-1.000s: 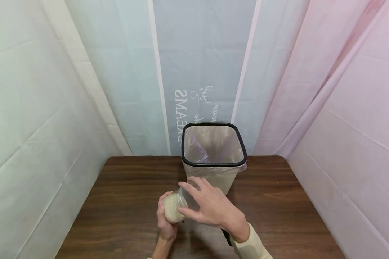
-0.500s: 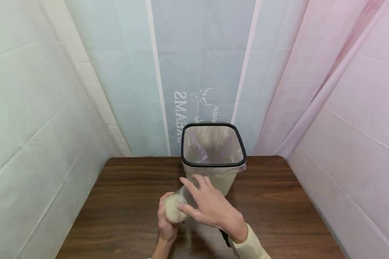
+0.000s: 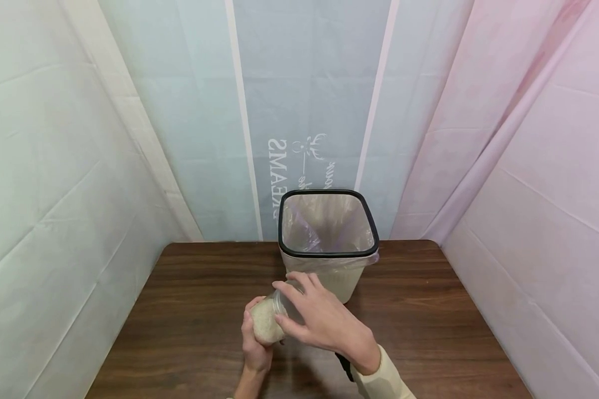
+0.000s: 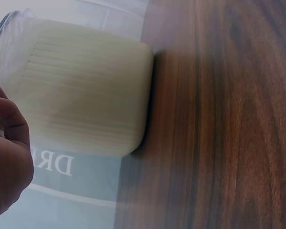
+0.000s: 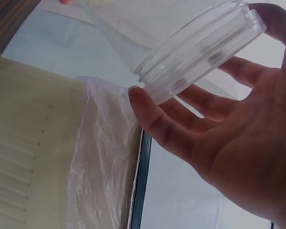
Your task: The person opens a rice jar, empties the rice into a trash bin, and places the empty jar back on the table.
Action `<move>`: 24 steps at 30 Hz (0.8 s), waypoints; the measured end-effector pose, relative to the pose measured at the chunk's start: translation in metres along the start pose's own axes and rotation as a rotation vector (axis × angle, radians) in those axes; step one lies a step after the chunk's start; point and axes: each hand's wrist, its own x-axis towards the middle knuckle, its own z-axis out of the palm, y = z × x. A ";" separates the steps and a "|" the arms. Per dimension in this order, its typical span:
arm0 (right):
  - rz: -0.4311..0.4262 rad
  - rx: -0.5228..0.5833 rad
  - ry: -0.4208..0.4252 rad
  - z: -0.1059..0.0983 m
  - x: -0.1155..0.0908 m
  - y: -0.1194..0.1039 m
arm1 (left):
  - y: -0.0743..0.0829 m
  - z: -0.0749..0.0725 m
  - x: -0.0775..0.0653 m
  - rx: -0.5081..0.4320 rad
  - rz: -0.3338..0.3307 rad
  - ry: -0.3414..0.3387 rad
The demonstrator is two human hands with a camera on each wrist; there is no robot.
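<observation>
In the head view, my left hand [image 3: 255, 350] grips a clear jar [image 3: 266, 322] of pale, rice-like grains by its body. The jar is tilted, its top toward my right hand [image 3: 326, 322]. Thumb and fingers of that hand lie round the jar's clear screw lid [image 5: 200, 55], which the right wrist view shows up close. Only part of the left hand [image 4: 9, 152] appears at the edge of the left wrist view; what it holds is mostly out of frame there.
Just beyond the hands stands a cream trash bin [image 3: 346, 282] with a black rim [image 3: 329, 255] and a clear plastic liner [image 5: 102, 157]. It sits on a dark wood table [image 3: 199, 310]. Fabric curtains [image 3: 309, 83] hang behind and on both sides.
Half a second ago the right fingers were more spread and slightly off to the right; now they are back round the lid. The left hand and jar have barely shifted.
</observation>
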 end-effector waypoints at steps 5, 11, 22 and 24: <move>-0.026 0.036 -0.022 -0.004 0.000 0.000 | 0.001 -0.001 0.000 0.004 0.011 -0.014; 0.055 0.047 -0.056 -0.006 -0.002 -0.002 | 0.002 0.000 -0.001 0.009 0.041 -0.035; 0.165 -0.018 -0.019 0.002 -0.002 -0.008 | 0.001 -0.001 -0.003 0.049 0.007 -0.021; 0.159 -0.030 0.001 0.003 -0.002 -0.009 | 0.001 -0.001 -0.003 0.049 0.006 -0.015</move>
